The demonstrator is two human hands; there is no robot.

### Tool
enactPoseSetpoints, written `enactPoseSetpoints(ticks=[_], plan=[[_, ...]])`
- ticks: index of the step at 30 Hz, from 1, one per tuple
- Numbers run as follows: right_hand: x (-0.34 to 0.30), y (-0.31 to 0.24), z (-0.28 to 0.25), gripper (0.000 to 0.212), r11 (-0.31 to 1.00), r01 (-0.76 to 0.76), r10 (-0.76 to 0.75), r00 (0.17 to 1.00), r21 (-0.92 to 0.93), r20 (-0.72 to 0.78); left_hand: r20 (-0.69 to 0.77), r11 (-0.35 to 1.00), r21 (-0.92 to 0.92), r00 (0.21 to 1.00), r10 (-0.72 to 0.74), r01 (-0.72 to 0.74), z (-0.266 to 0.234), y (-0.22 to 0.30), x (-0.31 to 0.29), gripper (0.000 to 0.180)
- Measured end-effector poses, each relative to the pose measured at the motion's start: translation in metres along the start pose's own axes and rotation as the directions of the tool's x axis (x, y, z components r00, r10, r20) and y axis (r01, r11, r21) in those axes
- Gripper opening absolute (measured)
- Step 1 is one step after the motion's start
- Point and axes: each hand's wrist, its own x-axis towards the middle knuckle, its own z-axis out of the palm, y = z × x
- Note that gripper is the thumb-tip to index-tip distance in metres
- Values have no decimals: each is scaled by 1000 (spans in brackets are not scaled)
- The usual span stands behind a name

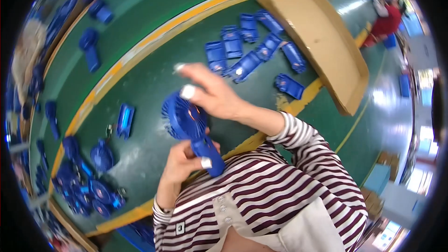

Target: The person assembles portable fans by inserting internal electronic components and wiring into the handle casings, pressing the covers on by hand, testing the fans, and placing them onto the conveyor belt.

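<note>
A blue handheld fan (184, 116) with a round slatted head is tilted in front of my chest. Its handle (208, 156) lies in my left hand (179, 161), the thumb with a white fingertip cover pressed along it. Just over the fan head is my right hand (214, 94), fingers stretched out and apart, white covers on two fingertips. Whether that hand touches the head is hard to tell. Beyond it several blue plastic casings (247, 65) lie grouped on the green table. One lone blue casing (125, 121) rests to the left.
A shallow cardboard tray (322, 42) lies at the far right, beside the casings. Several assembled blue fans (88, 191) are heaped at the left. Past a yellow-edged strip, a green conveyor belt (112, 42) carries more fans. Another person in red (386, 21) is at the far right.
</note>
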Motion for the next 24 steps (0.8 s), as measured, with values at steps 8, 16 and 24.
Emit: enactPoseSetpoints(ticks=[8, 16, 24], plan=[[7, -14, -7, 27, 835, -537, 487, 821, 117, 298, 204, 994, -98, 979, -22, 42, -1, -12, 12, 66], [-12, -15, 10, 28, 952, -294, 290, 956, -84, -52, 106, 991, -130, 994, -12, 26, 3, -23, 4, 59], [-24, -19, 9, 20, 983, -156, 141, 978, -95, -151, 65, 987, -158, 998, -11, 21, 1, -30, -1, 50]])
